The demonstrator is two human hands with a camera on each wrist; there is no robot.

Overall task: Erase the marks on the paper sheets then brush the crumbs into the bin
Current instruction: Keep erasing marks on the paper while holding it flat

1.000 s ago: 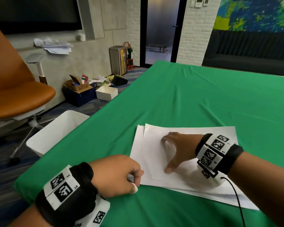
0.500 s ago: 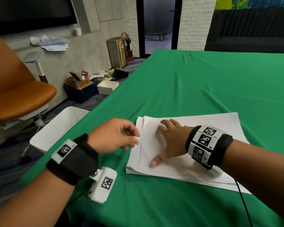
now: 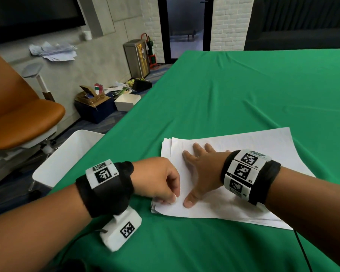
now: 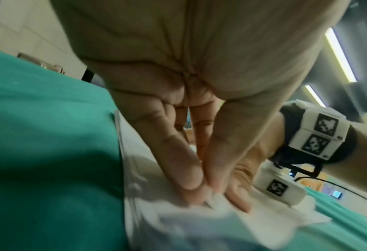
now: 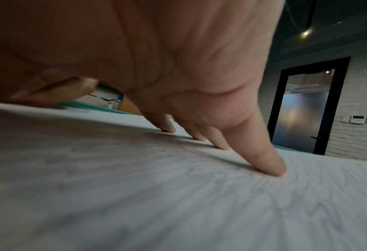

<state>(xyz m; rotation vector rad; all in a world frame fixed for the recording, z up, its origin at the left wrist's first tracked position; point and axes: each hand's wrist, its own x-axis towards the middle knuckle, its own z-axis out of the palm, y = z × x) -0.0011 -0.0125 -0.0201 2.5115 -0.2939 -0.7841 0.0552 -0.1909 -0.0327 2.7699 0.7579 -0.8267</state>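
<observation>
A stack of white paper sheets (image 3: 243, 154) lies on the green tablecloth (image 3: 224, 95). My right hand (image 3: 192, 177) lies flat on the top sheet, fingers spread and pressing it down; its fingertips (image 5: 272, 169) touch paper with faint pencil marks (image 5: 307, 195). My left hand (image 3: 172, 199) is over the sheet's near left corner, thumb and fingers pinching a small white eraser (image 3: 174, 198) against the paper. The eraser is mostly hidden by the left fingers (image 4: 191, 178). A white bin (image 3: 67, 160) stands on the floor by the table's left edge.
An orange office chair (image 3: 24, 118) stands left of the bin. Boxes and clutter (image 3: 98, 103) lie on the floor by the wall, with a metal trash can (image 3: 136, 57) beyond. A cable (image 3: 302, 250) trails from my right wrist over the cloth.
My left hand with the eraser rose to the stack's left edge, then came back down onto the near left corner. The right hand stayed pressed on the paper. The view tilted downward.
</observation>
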